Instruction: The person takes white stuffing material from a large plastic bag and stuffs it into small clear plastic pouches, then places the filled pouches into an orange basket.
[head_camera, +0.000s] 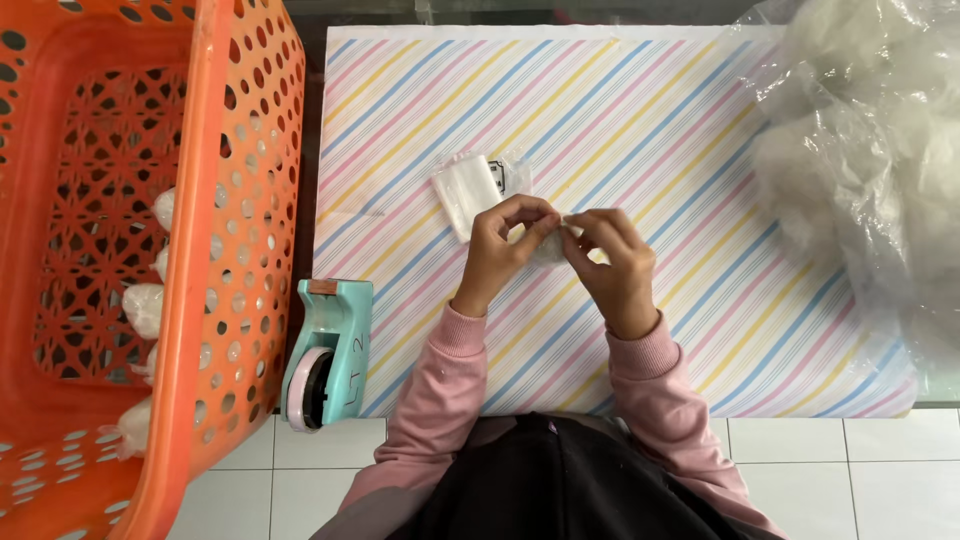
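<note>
Small clear plastic bag (550, 240) pinched between both hands above striped table cover (700, 150). Left hand (498, 250) fingers curled, gripping bag edge; right hand (615, 262) fingertips clamped on opposite edge. Stack of clear bags (468, 190) just beyond. Teal tape dispenser (325, 350) left, orange perforated basket (200, 250) beside it. Fluffy white stuffing in crinkled plastic sack (870, 150) right.

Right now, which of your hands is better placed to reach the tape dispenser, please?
Probably the left hand: the tape dispenser stands at the striped table's left edge, on its side.
</note>
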